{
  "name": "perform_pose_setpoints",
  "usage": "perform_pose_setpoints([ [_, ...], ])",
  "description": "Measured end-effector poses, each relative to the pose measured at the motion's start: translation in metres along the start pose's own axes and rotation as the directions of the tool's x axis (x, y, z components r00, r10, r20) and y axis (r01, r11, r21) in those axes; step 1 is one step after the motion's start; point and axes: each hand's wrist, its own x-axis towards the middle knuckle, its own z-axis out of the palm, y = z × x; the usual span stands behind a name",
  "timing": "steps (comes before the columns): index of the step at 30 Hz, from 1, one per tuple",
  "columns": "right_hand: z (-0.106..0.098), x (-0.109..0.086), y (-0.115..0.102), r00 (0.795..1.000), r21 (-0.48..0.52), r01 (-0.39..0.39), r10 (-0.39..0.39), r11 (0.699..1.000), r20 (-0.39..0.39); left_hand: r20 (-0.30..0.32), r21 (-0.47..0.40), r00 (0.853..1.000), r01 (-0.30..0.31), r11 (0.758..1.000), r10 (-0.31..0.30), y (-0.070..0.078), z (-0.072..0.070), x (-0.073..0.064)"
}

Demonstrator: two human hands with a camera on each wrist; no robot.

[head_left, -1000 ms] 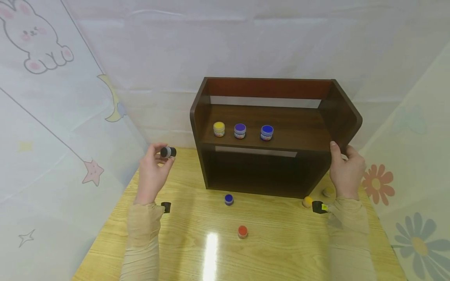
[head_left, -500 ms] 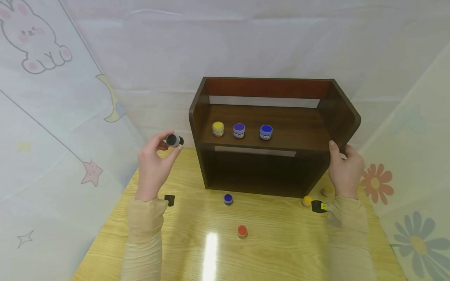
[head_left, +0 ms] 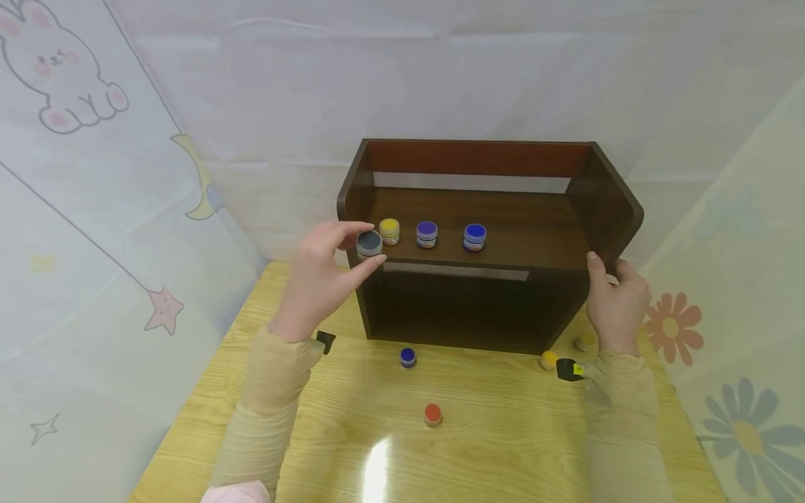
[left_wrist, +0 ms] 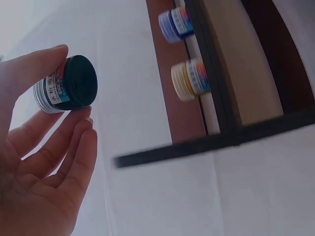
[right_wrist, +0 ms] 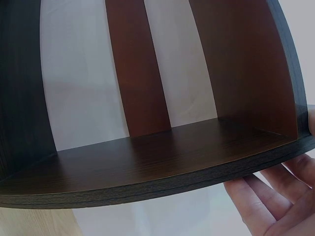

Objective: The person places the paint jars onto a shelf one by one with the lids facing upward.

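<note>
My left hand [head_left: 317,276] pinches a small paint jar with a dark lid [head_left: 369,244] between thumb and fingers, in front of the left side of a dark brown shelf unit [head_left: 528,216]. In the left wrist view that paint jar [left_wrist: 81,81] is tilted, its printed label partly covered by a finger. On the upper board stand a yellow paint jar [head_left: 390,232], a purple one [head_left: 427,235] and a blue one [head_left: 474,237]. At the unit's right side panel, my right hand [head_left: 619,307] grips the front edge; the right wrist view shows its fingers [right_wrist: 256,201] along the panel's outer side.
The unit stands on a wood-grain table [head_left: 352,447]. In front of it are a dark blue jar [head_left: 408,358] and a red jar [head_left: 432,414]. Near its right foot sit an orange-yellow jar [head_left: 548,360] and a dull yellow jar [head_left: 585,341]. Printed cloth walls surround the table.
My left hand has carried the dark-lidded paint jar right and up to the shelf unit's left edge, turning its lid upward. My right hand keeps its grip on the side panel.
</note>
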Motion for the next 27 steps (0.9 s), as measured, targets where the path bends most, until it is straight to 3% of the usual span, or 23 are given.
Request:
perform_pose_setpoints([
  [5,0.001,0.000,0.001,1.000,-0.008,0.000,0.000,1.000,-0.004,0.106,-0.007,0.992,-0.070,0.998,0.070,0.011,0.011,0.011],
  [12,0.001,-0.001,-0.001,1.000,0.004,-0.005,0.005,1.000,0.002,0.207,-0.044,0.971,-0.117,0.992,0.123,0.018,0.024,0.027],
  [18,0.000,0.000,-0.002,1.000,0.004,-0.014,0.014,1.000,0.003,0.262,-0.135,0.956,-0.097,0.986,0.130,0.026,0.038,0.038],
  [27,-0.001,-0.001,-0.005,1.000,0.000,-0.013,0.013,1.000,-0.004,0.363,-0.159,0.922,-0.082,0.984,0.136,0.041,0.060,0.051],
])
